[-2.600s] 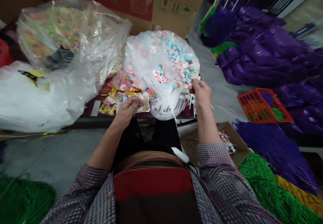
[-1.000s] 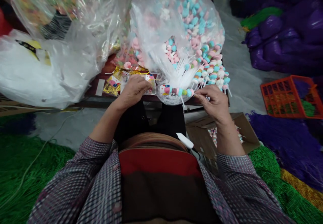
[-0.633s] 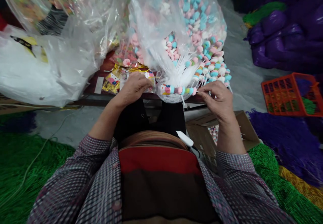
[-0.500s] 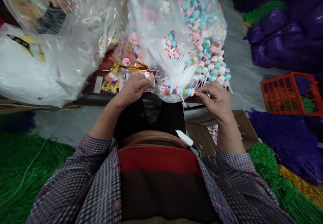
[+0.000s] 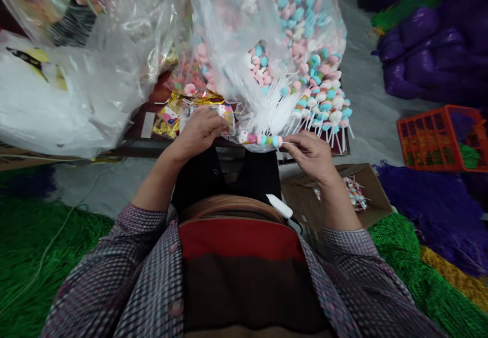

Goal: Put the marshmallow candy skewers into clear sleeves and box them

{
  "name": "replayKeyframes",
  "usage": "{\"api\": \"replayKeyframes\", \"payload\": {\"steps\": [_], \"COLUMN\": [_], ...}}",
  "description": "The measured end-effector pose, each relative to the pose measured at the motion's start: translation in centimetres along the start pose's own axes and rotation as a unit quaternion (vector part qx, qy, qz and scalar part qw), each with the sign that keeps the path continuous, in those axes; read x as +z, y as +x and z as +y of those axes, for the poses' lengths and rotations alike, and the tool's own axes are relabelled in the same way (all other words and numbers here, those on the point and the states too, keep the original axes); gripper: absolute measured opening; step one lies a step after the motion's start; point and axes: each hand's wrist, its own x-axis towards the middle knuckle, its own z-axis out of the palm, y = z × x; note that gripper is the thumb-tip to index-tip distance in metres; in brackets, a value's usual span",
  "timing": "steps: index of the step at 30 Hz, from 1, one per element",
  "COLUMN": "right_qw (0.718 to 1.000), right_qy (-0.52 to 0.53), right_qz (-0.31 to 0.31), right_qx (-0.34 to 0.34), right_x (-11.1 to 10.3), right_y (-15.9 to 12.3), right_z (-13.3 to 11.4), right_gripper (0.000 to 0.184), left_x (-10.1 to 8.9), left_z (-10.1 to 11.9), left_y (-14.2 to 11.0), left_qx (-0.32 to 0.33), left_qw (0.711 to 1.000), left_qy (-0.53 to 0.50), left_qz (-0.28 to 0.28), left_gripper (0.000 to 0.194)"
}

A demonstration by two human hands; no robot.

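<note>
My right hand [image 5: 310, 155] pinches the thin white stick of a candy skewer [image 5: 269, 140]. Pink, blue, green and white candies are threaded along it, and its far end points left at my left hand. My left hand [image 5: 203, 130] is closed, with fingertips gripping a small clear plastic bag [image 5: 227, 116] with a colourful print. A narrow gap seems to lie between skewer and bag. Just behind the skewer lies a bundle of white sticks [image 5: 276, 106]. More finished candy skewers [image 5: 324, 96] are piled to the right of it.
A large clear bag of pastel candies [image 5: 301, 12] stands at the back. Gold printed packets [image 5: 168, 119] lie left of my left hand, near a big white plastic bag [image 5: 87, 109]. Below right are an open cardboard box [image 5: 375, 195] and an orange crate [image 5: 427, 145].
My right hand has moved left with the candy skewer, bringing it closer to the small bag. My left hand has stayed nearly in place.
</note>
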Motion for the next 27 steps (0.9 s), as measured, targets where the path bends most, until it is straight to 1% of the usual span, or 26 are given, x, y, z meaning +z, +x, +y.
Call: {"api": "replayKeyframes", "payload": {"steps": [2, 3, 4, 5, 6, 9, 11, 12, 13, 15, 17, 18, 20, 22, 23, 24, 27], "right_qw": [0.999, 0.998, 0.996, 0.993, 0.989, 0.973, 0.961, 0.953, 0.946, 0.931, 0.919, 0.915, 0.913, 0.921, 0.926, 0.931, 0.939], "right_qy": [0.026, 0.045, 0.066, 0.088, 0.112, 0.175, 0.213, 0.232, 0.251, 0.286, 0.308, 0.311, 0.305, 0.290, 0.283, 0.277, 0.260], "right_qz": [0.001, 0.000, 0.002, 0.006, 0.011, 0.025, 0.028, 0.033, 0.041, 0.062, 0.084, 0.094, 0.106, 0.106, 0.101, 0.098, 0.092], "right_qx": [0.026, 0.043, 0.062, 0.079, 0.096, 0.146, 0.177, 0.190, 0.200, 0.217, 0.232, 0.240, 0.248, 0.238, 0.227, 0.217, 0.207], "right_x": [0.4, 0.5, 0.7, 1.0, 1.2, 1.9, 2.5, 2.8, 3.3, 4.1, 4.9, 5.2, 5.5, 5.6, 5.6, 5.7, 6.4], "right_y": [-0.2, -0.4, -0.5, -0.6, -0.8, -1.0, -1.1, -1.1, -1.1, -1.1, -1.2, -1.2, -1.2, -1.1, -1.0, -0.9, -0.9], "right_z": [-0.1, -0.2, -0.3, -0.4, -0.6, -1.2, -1.8, -2.1, -2.4, -2.9, -3.3, -3.5, -3.8, -4.2, -4.4, -4.6, -5.4], "right_gripper": [0.018, 0.018, 0.018, 0.019, 0.019, 0.019, 0.020, 0.020, 0.020, 0.019, 0.020, 0.021, 0.021, 0.019, 0.017, 0.016, 0.016], "left_x": [-0.5, -0.8, -1.1, -1.4, -1.6, -1.9, -1.7, -1.5, -1.2, -0.7, -0.2, -0.1, 0.2, 0.6, 0.9, 1.2, 2.5], "left_z": [0.8, 1.2, 1.6, 1.9, 2.2, 3.1, 3.6, 3.9, 4.1, 4.5, 4.6, 4.7, 4.8, 5.1, 5.4, 5.8, 7.2], "left_y": [0.0, 0.0, 0.0, 0.0, 0.0, 0.1, 0.4, 0.6, 0.8, 1.1, 1.4, 1.5, 1.6, 1.7, 1.7, 1.7, 2.1], "left_qx": [-0.026, -0.046, -0.070, -0.095, -0.118, -0.160, -0.166, -0.165, -0.163, -0.161, -0.150, -0.144, -0.130, -0.121, -0.120, -0.125, -0.165], "left_qw": [0.998, 0.992, 0.981, 0.961, 0.934, 0.835, 0.779, 0.760, 0.748, 0.743, 0.748, 0.750, 0.757, 0.763, 0.759, 0.748, 0.695], "left_qy": [-0.063, -0.116, -0.183, -0.259, -0.336, -0.527, -0.604, -0.628, -0.643, -0.649, -0.643, -0.641, -0.632, -0.623, -0.627, -0.639, -0.679], "left_qz": [0.005, 0.010, 0.015, 0.019, 0.021, -0.001, -0.014, -0.009, 0.001, 0.037, 0.067, 0.080, 0.107, 0.120, 0.126, 0.132, 0.171], "left_gripper": [0.018, 0.017, 0.018, 0.021, 0.026, 0.036, 0.044, 0.047, 0.046, 0.037, 0.025, 0.024, 0.029, 0.040, 0.045, 0.047, 0.036]}}
